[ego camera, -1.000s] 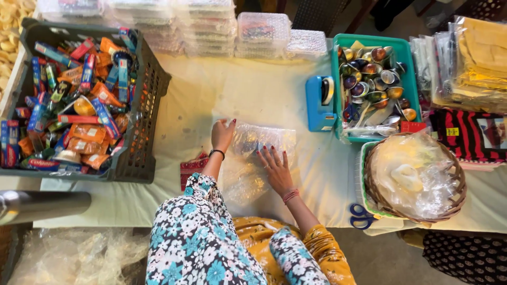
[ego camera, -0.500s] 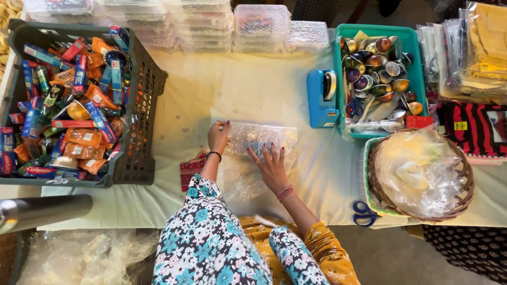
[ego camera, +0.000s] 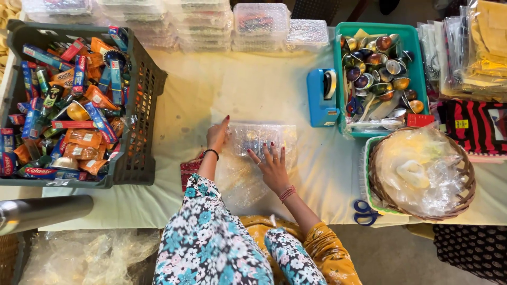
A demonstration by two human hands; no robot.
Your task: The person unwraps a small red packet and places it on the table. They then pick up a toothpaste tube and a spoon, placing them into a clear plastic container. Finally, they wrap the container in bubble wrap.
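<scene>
A clear plastic packet point(ego camera: 260, 138) with small colourful items inside lies on the white tablecloth point(ego camera: 248, 87), on top of a sheet of clear wrap point(ego camera: 240, 182). My left hand point(ego camera: 217, 135) rests against the packet's left edge, fingers upright and together. My right hand point(ego camera: 273, 164) lies flat with fingers spread on the packet's near edge, pressing it down. Neither hand grips anything.
A dark crate point(ego camera: 138, 119) of tubes and sachets stands at left. A blue tape dispenser point(ego camera: 322, 97), a teal bin point(ego camera: 338, 84) of shiny capsules and a wicker basket point(ego camera: 465, 174) with plastic sit at right. Blue scissors point(ego camera: 363, 212) lie at the table's front edge. Clear boxes point(ego camera: 261, 21) line the back.
Both hands stay on the packet; the right hand has slid slightly across its near edge. The view has shifted a little.
</scene>
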